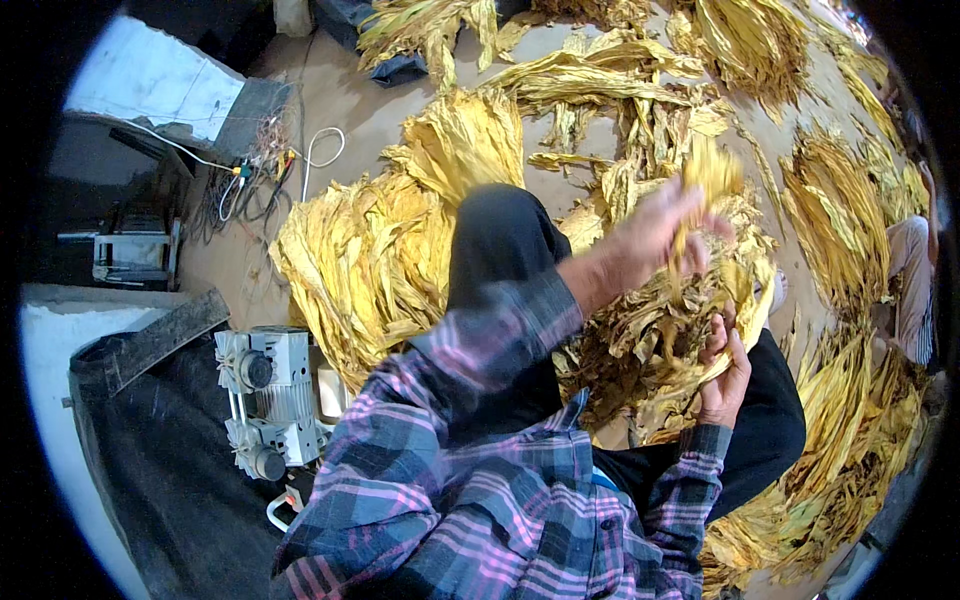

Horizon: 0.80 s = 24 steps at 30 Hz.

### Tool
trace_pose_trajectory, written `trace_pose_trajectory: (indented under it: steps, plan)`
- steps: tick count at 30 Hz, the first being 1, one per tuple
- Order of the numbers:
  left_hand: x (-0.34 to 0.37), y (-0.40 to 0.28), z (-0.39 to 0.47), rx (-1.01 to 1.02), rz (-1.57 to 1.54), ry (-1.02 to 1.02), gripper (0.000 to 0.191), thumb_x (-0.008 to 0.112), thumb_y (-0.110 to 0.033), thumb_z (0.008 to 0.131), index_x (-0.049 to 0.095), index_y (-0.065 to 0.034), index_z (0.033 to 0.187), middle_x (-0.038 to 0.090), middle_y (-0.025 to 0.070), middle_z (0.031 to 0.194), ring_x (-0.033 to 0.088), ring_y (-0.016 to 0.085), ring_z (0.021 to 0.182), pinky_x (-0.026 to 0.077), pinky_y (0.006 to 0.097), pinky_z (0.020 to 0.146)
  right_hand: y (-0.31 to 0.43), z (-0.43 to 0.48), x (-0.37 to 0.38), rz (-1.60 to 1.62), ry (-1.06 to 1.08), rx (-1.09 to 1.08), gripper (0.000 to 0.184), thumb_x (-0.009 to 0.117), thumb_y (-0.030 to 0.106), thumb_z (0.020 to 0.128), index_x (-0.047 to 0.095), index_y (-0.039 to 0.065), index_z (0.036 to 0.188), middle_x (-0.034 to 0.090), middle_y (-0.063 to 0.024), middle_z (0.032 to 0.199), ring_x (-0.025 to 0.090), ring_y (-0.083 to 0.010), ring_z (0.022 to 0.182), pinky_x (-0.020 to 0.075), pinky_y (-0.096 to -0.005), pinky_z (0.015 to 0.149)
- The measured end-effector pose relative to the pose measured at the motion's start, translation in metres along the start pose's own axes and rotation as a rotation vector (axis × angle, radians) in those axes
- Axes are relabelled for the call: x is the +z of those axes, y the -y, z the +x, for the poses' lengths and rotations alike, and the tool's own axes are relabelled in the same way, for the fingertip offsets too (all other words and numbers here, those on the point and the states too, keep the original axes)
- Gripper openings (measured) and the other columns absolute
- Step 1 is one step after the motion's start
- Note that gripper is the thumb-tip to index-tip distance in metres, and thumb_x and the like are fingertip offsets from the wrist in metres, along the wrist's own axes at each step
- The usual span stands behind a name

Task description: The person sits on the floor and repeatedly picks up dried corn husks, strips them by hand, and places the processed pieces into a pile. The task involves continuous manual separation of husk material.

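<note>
My left hand point(660, 225), blurred, reaches across from the left above a pile of brown and yellow dried leaves point(637, 322), which look like tobacco. A small yellow leaf bunch point(711, 171) is gripped in it, with a strand hanging below the fingers. Lower on the right, my right hand point(726, 371) is turned palm up, its fingers curled around the edge of long pale-yellow leaves point(754, 300). The pile lies between my bent legs in black trousers. Against my left knee rest a fanned yellow leaf bundle point(476, 139) and a broad leaf stack point(360, 270).
More leaf bundles point(836, 217) cover the floor ahead and right. At the right edge, another person's bent leg point(909, 281) shows. Left are tangled cables point(244, 191), a grey-white machine with round knobs point(277, 401), a wooden board point(165, 341) and dark sheeting point(180, 465).
</note>
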<state>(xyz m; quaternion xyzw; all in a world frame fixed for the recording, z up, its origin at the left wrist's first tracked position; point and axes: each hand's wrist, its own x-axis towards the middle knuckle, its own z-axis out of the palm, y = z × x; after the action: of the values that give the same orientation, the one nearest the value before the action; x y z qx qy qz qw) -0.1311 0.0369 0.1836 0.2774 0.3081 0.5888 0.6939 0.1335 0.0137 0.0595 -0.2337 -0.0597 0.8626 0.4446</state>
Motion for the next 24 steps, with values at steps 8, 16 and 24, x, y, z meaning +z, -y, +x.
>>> trace_pose_trajectory:
  steps: [8, 16, 24]
  plan:
    - [-0.115, -0.186, 0.010, 0.473, 0.170, -0.377, 0.043, 0.040, -0.039, 0.100, 0.040, -0.0136, 0.134, 0.062, 0.0083, 0.087, 0.053, 0.006, 0.053, 0.048, 0.0187, 0.048, -0.018, 0.023, -0.010, 0.031, -0.125, 0.059, 0.040, 0.041, 0.015, 0.099, 0.039, 0.008, 0.138, 0.060, -0.0161, 0.115, 0.059, -0.0167, 0.080, 0.0509, -0.0273, 0.060]
    - [-0.336, -0.070, 0.009, 0.263, -0.093, -0.961, 0.025, 0.035, -0.031, 0.101, 0.043, -0.0126, 0.117, 0.063, 0.0188, 0.100, 0.049, 0.010, 0.054, 0.041, 0.0227, 0.044, -0.049, 0.048, -0.051, -0.104, -0.375, 0.123, 0.038, 0.047, 0.015, 0.097, 0.045, 0.008, 0.135, 0.064, -0.0118, 0.108, 0.058, -0.0127, 0.078, 0.0490, -0.0243, 0.056]
    - [-0.474, 0.092, -0.021, 0.134, 0.064, -1.236, 0.032, 0.047, -0.027, 0.098, 0.043, -0.0019, 0.117, 0.063, 0.0121, 0.091, 0.064, 0.018, 0.068, 0.051, 0.0255, 0.049, -0.062, 0.068, -0.062, -0.247, -0.514, 0.108, 0.039, 0.054, 0.011, 0.093, 0.049, 0.006, 0.131, 0.065, -0.0102, 0.103, 0.062, -0.0143, 0.078, 0.0513, -0.0255, 0.059]
